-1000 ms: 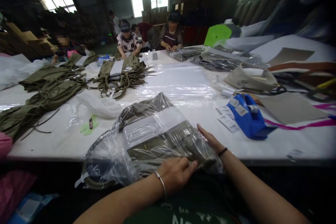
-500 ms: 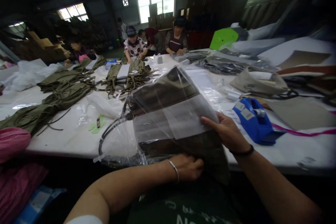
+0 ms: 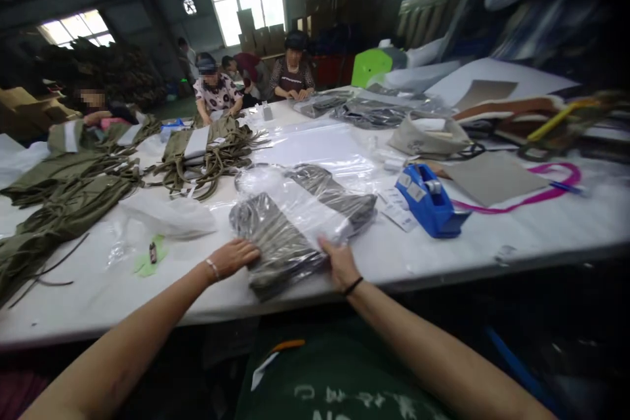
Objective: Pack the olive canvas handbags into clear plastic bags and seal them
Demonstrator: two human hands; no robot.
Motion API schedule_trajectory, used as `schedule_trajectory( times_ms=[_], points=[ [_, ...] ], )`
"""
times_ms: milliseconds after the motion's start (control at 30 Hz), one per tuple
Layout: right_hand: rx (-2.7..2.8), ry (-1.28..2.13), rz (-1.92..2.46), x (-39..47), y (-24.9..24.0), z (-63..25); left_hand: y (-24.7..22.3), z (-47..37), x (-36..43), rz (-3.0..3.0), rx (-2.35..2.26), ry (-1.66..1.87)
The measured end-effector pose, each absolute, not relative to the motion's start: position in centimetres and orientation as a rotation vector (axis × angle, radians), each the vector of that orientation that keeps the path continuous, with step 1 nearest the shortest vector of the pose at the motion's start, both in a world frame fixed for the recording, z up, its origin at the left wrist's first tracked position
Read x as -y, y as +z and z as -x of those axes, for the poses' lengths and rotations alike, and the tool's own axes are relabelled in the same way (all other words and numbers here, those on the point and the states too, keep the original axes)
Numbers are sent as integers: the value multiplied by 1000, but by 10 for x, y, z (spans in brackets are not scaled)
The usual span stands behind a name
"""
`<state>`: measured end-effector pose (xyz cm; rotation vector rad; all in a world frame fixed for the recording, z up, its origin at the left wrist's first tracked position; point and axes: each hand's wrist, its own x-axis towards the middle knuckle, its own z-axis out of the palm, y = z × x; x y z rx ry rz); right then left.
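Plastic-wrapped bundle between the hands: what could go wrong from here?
The bundle lies near the front edge of the table, so a tug toward the person might tip it off. Its wrinkled clear wrap could snag under the left hand or right hand. Sliding it rightward might disturb the printed cards.

We take the blue plastic tape dispenser as reference; its small labels are white. Left of it, we record an olive-grey fabric bundle in clear plastic wrapping, crossed by a white band. Farther left, we list olive-green fabric pieces and a light-green flat scrap. Right of the dispenser, we note a bright magenta ribbon and a plain grey-beige flat sheet. Beyond it, we find a lime-green rounded object and, farther left, a co-worker's pale top patterned with dark spots. Beneath it, we log a plain white tabletop.
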<state>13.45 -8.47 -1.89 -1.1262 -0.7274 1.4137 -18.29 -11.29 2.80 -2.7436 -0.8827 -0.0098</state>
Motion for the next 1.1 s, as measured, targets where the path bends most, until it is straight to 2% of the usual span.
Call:
schedule_trajectory(
  times_ms=[67, 100, 167, 233, 333, 433, 467, 533, 633, 700, 867, 1100],
  points=[
    [945, 1633, 1160, 124, -32, -94, 25, 252, 128, 2713, 1217, 77],
    [1119, 1863, 1078, 142, -32, -78, 25, 284, 135, 2652, 1401, 137],
    [1418, 2291, 722, 169, -16, -62, 33, 338, 148, 2510, 1685, 279],
    [1511, 2481, 333, 179, 13, -71, 45, 365, 155, 2338, 1878, 284],
    [1337, 2230, 346, 159, 48, -115, 57, 336, 155, 2199, 1949, -128],
    [1092, 1577, 776, 119, 47, -160, 46, 237, 148, 2385, 1796, -631],
    [1053, 1395, 891, 106, 39, -171, 38, 200, 147, 2502, 1736, -683],
    [1110, 1235, 1060, 88, 14, -187, 20, 135, 147, 2828, 1551, -512],
    [1391, 1307, 1154, 81, -24, -196, -2, 82, 155, 2978, 1458, -322],
    [1480, 1318, 1165, 85, -38, -195, -5, 70, 161, 2941, 1485, -323],
    [1407, 1282, 1186, 87, -41, -185, -1, 38, 167, 2798, 1428, -378],
    [901, 1861, 1057, 87, -20, -183, 14, 47, 163, 2725, 1262, -708]
  ],
)
